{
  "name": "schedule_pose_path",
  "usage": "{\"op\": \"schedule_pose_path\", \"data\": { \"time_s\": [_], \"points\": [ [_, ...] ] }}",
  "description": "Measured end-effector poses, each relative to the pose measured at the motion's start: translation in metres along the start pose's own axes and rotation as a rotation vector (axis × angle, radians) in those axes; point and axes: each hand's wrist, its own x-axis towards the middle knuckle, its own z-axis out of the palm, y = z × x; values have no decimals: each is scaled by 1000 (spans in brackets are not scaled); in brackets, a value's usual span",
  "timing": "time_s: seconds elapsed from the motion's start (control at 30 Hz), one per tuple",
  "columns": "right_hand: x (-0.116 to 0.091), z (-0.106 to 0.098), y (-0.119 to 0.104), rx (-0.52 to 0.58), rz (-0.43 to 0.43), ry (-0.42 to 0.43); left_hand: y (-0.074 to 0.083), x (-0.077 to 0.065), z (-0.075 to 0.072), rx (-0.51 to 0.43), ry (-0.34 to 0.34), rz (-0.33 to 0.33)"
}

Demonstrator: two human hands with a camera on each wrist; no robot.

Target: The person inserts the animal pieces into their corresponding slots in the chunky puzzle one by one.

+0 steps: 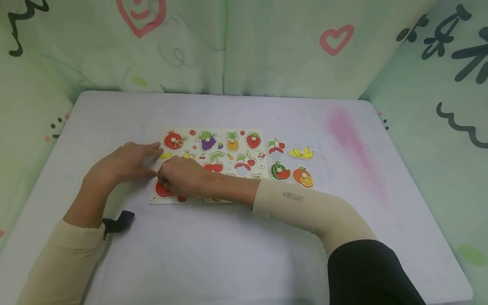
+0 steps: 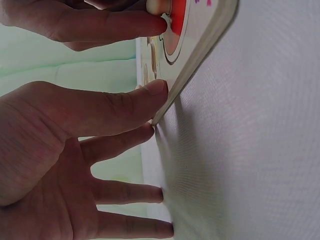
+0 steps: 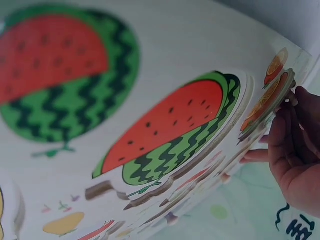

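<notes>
A wooden fruit puzzle board point(image 1: 221, 131) lies on the white table. My left hand point(image 1: 126, 163) is at its left edge; in the left wrist view the thumb point(image 2: 135, 102) and index finger touch the board's rim, and the other fingers reach straight down to the tabletop. My right hand point(image 1: 183, 176) crosses over the board to its lower left corner. There it pinches the round knob point(image 2: 159, 6) of a red-orange fruit piece point(image 2: 177, 25). Whether that piece sits fully in its recess cannot be told. My right hand and forearm hide part of the board.
Loose pieces lie right of the board: cherries point(image 1: 276, 148), bananas point(image 1: 301, 153), a watermelon point(image 1: 280, 171) and an orange point(image 1: 303, 177). Pomegranate point(image 1: 173, 140), grapes point(image 1: 206, 141), pineapple point(image 1: 232, 142) and strawberry point(image 1: 253, 140) pieces stand in the top row. Pale green curtains surround the table.
</notes>
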Motion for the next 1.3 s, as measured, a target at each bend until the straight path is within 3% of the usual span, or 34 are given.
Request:
{"op": "schedule_pose_path", "data": {
  "time_s": [0.33, 0.83, 1.3],
  "points": [
    [-8, -7, 6, -40, 9, 26, 1, 0, -1, 9, 2, 9],
    [-53, -33, 57, -31, 213, 100, 7, 1, 3, -7, -32, -109],
    [-105, -52, 103, -43, 410, 183, 10, -1, 2, 26, -19, -77]
  ]
}}
